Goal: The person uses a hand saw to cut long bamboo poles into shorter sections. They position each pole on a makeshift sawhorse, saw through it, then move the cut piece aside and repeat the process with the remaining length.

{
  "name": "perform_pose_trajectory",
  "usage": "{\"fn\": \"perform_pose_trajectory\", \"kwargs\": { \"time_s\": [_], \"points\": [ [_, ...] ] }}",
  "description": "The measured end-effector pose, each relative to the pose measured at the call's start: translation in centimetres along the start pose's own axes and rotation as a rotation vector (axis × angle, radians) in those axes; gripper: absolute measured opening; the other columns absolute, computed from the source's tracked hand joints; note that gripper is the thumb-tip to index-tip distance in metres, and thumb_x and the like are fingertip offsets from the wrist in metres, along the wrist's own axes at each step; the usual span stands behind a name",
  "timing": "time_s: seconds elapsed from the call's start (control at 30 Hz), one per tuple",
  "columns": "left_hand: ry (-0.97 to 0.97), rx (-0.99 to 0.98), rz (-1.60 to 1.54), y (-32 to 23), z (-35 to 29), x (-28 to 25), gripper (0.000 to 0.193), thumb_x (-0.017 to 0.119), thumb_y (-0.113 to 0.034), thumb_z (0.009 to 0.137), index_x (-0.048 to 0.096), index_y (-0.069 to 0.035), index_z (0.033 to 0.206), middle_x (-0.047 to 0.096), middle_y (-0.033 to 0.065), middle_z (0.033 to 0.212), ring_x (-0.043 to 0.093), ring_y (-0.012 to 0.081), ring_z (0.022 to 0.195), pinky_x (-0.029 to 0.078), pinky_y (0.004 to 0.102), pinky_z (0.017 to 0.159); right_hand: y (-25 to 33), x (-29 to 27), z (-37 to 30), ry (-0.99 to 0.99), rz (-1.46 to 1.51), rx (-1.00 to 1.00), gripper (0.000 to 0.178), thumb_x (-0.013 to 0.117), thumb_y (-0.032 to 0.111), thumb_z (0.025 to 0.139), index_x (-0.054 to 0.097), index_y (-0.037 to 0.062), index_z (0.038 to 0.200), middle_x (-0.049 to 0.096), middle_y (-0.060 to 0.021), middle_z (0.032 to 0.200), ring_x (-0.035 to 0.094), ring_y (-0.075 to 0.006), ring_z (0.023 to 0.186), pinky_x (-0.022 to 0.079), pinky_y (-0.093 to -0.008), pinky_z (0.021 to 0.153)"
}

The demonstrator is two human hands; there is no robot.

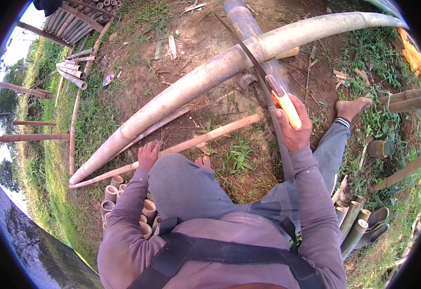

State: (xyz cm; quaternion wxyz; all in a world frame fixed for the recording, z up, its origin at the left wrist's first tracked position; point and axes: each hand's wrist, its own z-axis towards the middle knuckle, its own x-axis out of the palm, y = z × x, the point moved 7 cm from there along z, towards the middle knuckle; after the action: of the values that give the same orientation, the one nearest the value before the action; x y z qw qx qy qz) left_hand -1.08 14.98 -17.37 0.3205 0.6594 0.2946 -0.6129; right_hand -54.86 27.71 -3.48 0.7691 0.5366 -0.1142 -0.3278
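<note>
My right hand is closed round the orange-yellow handle of a curved hand saw. Its long dark blade slants up to the left, across a thick pale bamboo pole. That pole rests over a greyish bamboo log running away from me. Beside my bent knee, my left hand lies over a thin bamboo pole, fingers reaching across it. The thin pole slopes from the thick pole's near left end toward the middle. Whether the blade sits in a cut cannot be made out.
Short cut bamboo tubes stand by my left side. More bamboo pieces and a pair of shoes are at the right. A bamboo rack with stacked poles stands far left. My bare foot extends right.
</note>
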Motion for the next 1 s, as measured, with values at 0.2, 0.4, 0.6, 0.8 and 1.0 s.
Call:
{"fn": "perform_pose_trajectory", "kwargs": {
  "time_s": [0.2,0.4,0.6,0.8,1.0],
  "points": [
    [-0.427,-0.012,-0.077,-8.3,15.7,-10.7,0.098,0.092,-0.049,0.074,0.048,-0.017,0.155,0.053,0.0124,0.149,0.045,0.0342,0.143,0.034,0.0505,0.119,0.3,-0.2,0.0,-0.031,-0.089,-0.004,0.047,0.076,0.02,0.101,0.063,-0.0035,0.14,0.074,-0.017,0.128,0.071,-0.0216,0.116,0.056,-0.0349,0.1],
    [0.177,-0.242,-0.106,-9.3,24.6,-10.5,0.114,0.093,-0.051,0.072,0.035,-0.014,0.162,0.055,0.0156,0.151,0.053,0.0337,0.142,0.043,0.0467,0.12,-0.8,0.1,0.1,0.009,-0.064,0.074,0.045,0.074,0.013,0.101,0.063,-0.0056,0.141,0.071,-0.0183,0.133,0.069,-0.0236,0.121,0.054,-0.0361,0.105],
    [0.058,-0.193,-0.067,-8.4,24.2,-9.4,0.107,0.091,-0.05,0.074,0.038,-0.014,0.16,0.057,0.0153,0.15,0.057,0.0328,0.139,0.046,0.0449,0.116,4.0,-4.0,-5.3,0.076,-0.067,0.122,0.054,0.07,0.022,0.105,0.055,-0.0113,0.144,0.069,-0.0227,0.133,0.071,-0.0276,0.119,0.061,-0.0353,0.095],
    [0.109,-0.223,-0.071,-8.7,24.2,-9.5,0.107,0.09,-0.052,0.075,0.038,-0.015,0.161,0.055,0.0143,0.153,0.055,0.0315,0.141,0.045,0.0439,0.118,0.7,-3.4,-5.1,0.088,-0.041,0.21,0.053,0.069,0.022,0.106,0.054,-0.0108,0.145,0.07,-0.0208,0.129,0.071,-0.0246,0.114,0.062,-0.0331,0.089],
    [0.111,-0.217,-0.053,-8.6,24.9,-10.1,0.107,0.089,-0.052,0.076,0.037,-0.015,0.162,0.054,0.0133,0.155,0.055,0.031,0.142,0.044,0.0436,0.119,-1.2,3.4,5.6,0.042,-0.021,0.146,0.039,0.071,0.011,0.104,0.064,-0.0048,0.139,0.073,-0.0111,0.124,0.068,-0.0139,0.104,0.057,-0.0274,0.087]
  ]
}}
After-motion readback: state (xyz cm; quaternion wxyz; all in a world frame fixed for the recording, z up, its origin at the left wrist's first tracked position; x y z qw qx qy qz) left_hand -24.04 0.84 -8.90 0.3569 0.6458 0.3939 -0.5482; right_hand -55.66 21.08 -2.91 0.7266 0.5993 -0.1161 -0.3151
